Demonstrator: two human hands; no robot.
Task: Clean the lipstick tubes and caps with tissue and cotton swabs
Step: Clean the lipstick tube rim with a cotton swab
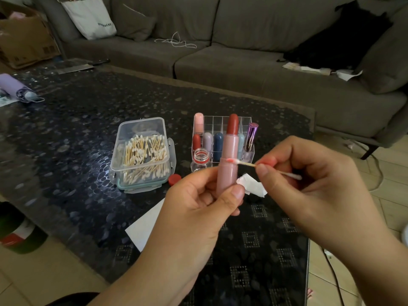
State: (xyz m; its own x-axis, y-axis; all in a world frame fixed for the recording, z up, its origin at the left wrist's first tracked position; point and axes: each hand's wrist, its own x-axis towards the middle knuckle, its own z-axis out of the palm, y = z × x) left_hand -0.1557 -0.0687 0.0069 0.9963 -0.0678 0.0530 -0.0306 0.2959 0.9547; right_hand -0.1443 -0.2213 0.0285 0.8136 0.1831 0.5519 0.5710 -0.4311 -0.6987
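My left hand (198, 195) grips the pink lipstick tube (228, 173) upright; my right hand's (309, 173) fingers (262, 170) pinch a cotton swab (247, 164), its reddened tip touching the tube's collar, just before the clear organizer (223, 120) on the surface (77, 129).

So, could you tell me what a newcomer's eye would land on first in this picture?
Most likely the open pink lipstick with its red bullet up, gripped by the left hand at centre frame. The right hand pinches a cotton swab whose red-stained tip touches the tube's collar. Behind on the dark table stand a clear box of swabs and, to its right, a clear organiser holding more lipsticks.
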